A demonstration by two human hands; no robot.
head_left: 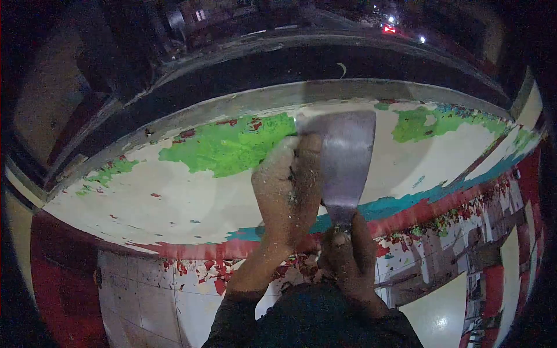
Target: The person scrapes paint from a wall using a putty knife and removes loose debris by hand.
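Observation:
My right hand [348, 261] is wrapped round the handle of a wide metal paint scraper [350, 151], its blade pointing up and away from me. My left hand [287, 174], speckled with pale dust, is closed at the left side of the blade and overlaps it. What its fingers hold, if anything, is hidden. Behind both hands lies a ledge [220, 203] with a cream surface. Patches of green paint [232, 145] show on it, and teal and red bands run along its near edge.
Chips of peeled paint [220, 285] lie on the tiled floor [145, 290] below the ledge. A grey strip and a dark frame [261, 66] border the far side. Beyond it is a dark area with a small red light [388, 28].

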